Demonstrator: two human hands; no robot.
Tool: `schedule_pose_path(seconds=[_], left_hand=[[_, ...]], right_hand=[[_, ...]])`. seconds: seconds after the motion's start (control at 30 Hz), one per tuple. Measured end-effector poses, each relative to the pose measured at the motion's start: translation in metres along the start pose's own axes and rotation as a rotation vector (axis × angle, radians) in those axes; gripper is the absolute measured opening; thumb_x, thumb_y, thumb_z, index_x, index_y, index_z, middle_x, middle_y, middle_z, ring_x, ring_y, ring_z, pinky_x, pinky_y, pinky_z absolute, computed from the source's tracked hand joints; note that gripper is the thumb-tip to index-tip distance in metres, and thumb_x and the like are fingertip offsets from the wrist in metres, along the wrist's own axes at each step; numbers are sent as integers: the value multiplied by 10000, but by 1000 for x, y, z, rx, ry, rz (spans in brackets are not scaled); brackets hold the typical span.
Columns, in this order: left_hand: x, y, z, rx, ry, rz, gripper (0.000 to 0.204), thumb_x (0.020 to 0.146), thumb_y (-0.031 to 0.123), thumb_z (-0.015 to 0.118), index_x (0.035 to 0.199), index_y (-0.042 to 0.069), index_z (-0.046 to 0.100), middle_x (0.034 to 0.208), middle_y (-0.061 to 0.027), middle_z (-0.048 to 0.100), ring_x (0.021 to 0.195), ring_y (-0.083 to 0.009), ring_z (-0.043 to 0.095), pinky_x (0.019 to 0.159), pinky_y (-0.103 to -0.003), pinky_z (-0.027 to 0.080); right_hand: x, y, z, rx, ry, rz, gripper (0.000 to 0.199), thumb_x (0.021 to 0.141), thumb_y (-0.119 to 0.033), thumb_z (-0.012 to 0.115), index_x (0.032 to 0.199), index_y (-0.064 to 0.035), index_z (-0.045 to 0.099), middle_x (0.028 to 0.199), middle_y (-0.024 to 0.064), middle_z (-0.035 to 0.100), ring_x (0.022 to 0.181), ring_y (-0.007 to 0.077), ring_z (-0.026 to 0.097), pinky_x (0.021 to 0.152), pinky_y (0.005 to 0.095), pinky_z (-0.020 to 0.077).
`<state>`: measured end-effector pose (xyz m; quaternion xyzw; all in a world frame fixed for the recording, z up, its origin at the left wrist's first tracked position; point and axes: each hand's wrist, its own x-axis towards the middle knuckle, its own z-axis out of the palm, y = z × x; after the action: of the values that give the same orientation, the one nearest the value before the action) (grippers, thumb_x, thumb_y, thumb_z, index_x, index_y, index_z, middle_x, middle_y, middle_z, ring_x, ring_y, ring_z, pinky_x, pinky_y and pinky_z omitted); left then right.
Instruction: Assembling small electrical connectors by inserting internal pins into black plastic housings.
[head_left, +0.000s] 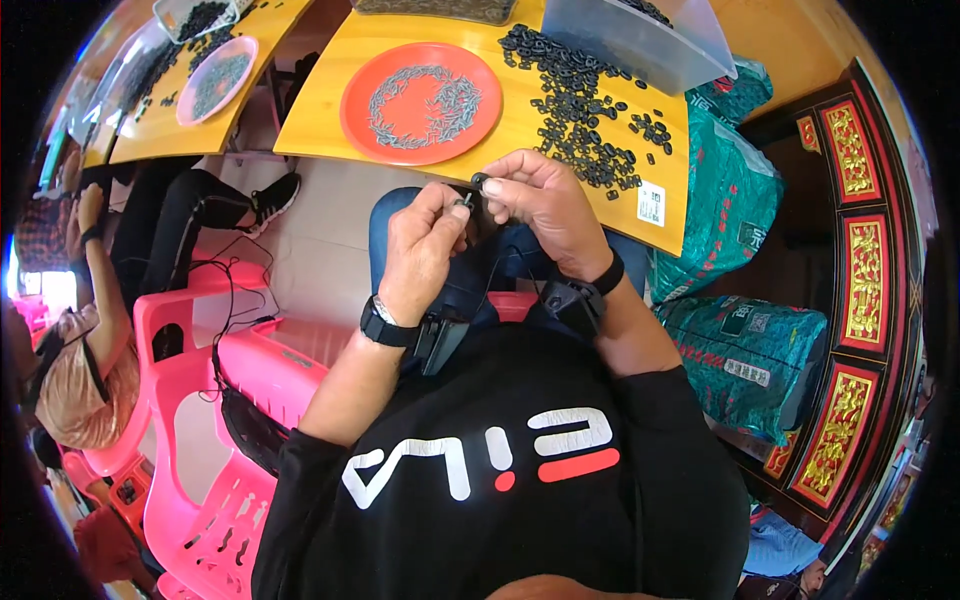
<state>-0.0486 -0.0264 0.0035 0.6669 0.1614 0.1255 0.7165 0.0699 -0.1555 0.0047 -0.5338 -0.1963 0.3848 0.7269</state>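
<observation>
A: Far left first?
B: Another person in a peach top sits at nine o'clock beside bright pink plastic chairs. At eleven o'clock there's a second yellow wooden tabletop with a pale pink plate of small grey pins.

A: Main bench?
B: A yellow wooden tabletop at twelve o'clock. On it an orange round plastic plate holds a ring of small grey metal pins. At one o'clock from the plate lies a loose heap of small black rubber rings, spilling from a clear plastic tub.

A: Left hand?
B: The left hand is over the lap, below the tabletop edge. Its fingers are pinched together on a tiny grey metal pin. A black wristband sits on that wrist.

A: Right hand?
B: The right hand has its fingers clamped on one small black rubber ring. It wears a black wrist strap too.

A: Key relation?
B: The ring lies at one o'clock from the pin, just beside it, nearly touching. I'd judge the pin's long axis points up-right toward the ring, but it's too small to be sure. Both hands are equally near, fingertip to fingertip.

A: Far right?
B: Green woven sacks at three o'clock, then a dark cabinet with red and gold carved panels.
</observation>
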Motion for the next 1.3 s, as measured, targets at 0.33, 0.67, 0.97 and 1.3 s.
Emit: schedule_pose_path(seconds=[0.33,0.67,0.97,1.3], left_hand=[[0,0,0,5,9,5,109,874,85,512,792,16,535,637,-8,529,569,-79,470,521,-232,390],[1,-1,0,53,23,-13,115,866,85,521,775,16,532,612,-1,511,548,-71,457,502,-227,381],[2,-4,0,55,32,-28,127,867,89,512,765,14,527,602,0,496,534,-73,449,490,-230,377],[2,-6,-4,-35,34,-109,144,893,166,496,807,52,515,626,-6,511,522,-95,489,491,-214,386]], right_hand=[[0,4,7,-181,11,-67,151,851,-43,610,989,9,639,807,40,654,669,70,588,638,199,485],[-1,0,8,-213,37,-83,141,842,-31,615,971,16,647,795,40,656,663,63,588,631,195,488],[-2,2,10,-283,21,-55,147,838,-35,622,974,13,648,794,26,658,665,53,589,623,186,482],[-2,11,19,-296,-41,-220,203,800,13,610,1002,41,605,718,15,618,617,57,589,546,206,483]])
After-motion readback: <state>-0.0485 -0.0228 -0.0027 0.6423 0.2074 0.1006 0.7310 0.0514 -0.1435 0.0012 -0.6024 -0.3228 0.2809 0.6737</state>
